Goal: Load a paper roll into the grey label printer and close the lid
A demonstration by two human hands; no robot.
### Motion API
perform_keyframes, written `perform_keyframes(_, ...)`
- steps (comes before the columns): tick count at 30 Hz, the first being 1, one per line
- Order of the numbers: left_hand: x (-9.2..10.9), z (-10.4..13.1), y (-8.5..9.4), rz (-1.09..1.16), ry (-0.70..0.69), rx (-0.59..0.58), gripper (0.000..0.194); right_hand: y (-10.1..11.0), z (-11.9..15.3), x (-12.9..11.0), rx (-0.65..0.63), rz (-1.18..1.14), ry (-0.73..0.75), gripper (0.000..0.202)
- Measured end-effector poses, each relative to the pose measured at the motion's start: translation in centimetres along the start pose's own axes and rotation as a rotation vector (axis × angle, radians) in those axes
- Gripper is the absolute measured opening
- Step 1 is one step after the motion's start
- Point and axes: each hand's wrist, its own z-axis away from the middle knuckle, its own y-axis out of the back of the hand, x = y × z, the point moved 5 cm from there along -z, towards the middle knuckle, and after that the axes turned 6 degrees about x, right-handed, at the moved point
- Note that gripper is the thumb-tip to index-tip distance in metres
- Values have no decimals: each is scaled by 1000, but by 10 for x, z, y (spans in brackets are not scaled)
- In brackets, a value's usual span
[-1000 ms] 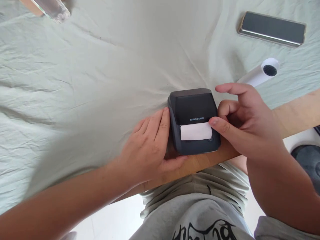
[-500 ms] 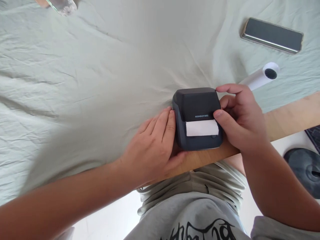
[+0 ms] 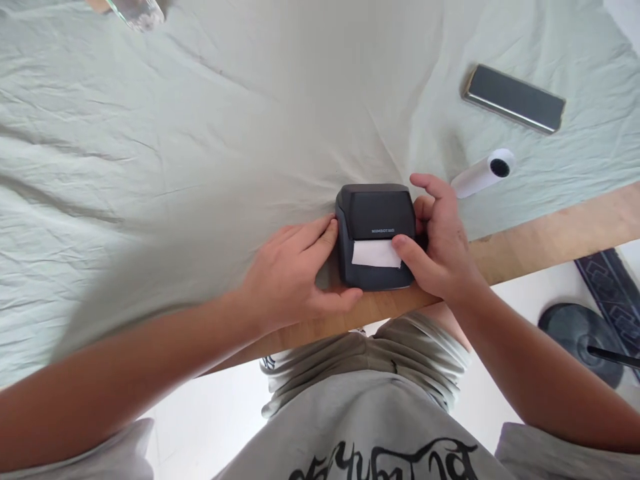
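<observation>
Paper (image 3: 375, 253) could tear if tugged askew; left hand (image 3: 290, 273) lay uncurled against printer (image 3: 381, 208); whether right hand (image 3: 443, 243) gripped was unclear.

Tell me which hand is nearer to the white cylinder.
Right. The right hand is close beside the white cylinder; the left hand is farther away, at the black printer's left side.

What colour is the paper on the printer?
White. The paper shows in the head view.
</observation>
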Motion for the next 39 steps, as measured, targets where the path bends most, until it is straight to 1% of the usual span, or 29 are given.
perform_keyframes(2, -1, 0, 1, 19, 17, -4, 80, 2, 0, 0, 16, -57, -19, 67)
perform_keyframes(3, 0, 0, 1, 28, 29, -9, 81, 3, -1, 0, 32, -83, -33, 58)
perform_keyframes(5, 0, 0, 0, 44, 62, -26, 81, 6, -2, -2, 58, -104, -64, 29)
perform_keyframes(6, 1, -1, 0, 52, 81, -38, 80, 7, -2, -3, 64, -98, -77, 19)
perform_keyframes(10, 2, -4, -1, 68, 146, -64, 76, 9, -6, -10, 30, -54, -111, 47)
perform_keyframes(13, 2, -6, -1, 80, 162, -70, 76, 9, -8, -12, 1, -49, -130, 53)
perform_keyframes(16, 1, -7, -2, 96, 167, -81, 78, 11, -9, -13, -17, -63, -133, 51)
perform_keyframes(19, 1, -7, -2, 116, 171, -86, 80, 13, -10, -14, -28, -84, -123, 45)
perform_keyframes(24, 1, -7, -2, 119, 137, -74, 77, 15, -9, -15, -23, -114, -123, 37)
perform_keyframes(26, 1, -5, -1, 110, 121, -74, 77, 17, -8, -17, 0, -125, -126, 36)
perform_keyframes(30, 1, -2, 1, 98, 63, -36, 81, 19, -9, -22, 85, -141, -113, 36)
perform_keyframes(35, -1, 3, -2, 80, 55, -43, 86, 19, -20, -33, 193, -108, -71, 31)
perform_keyframes(37, -2, 4, -3, 72, 56, -50, 88, 19, -29, -39, 178, -72, -38, 28)
perform_keyframes(39, -1, 4, -2, 68, 35, -33, 90, 19, -39, -45, 114, -29, -9, 22)
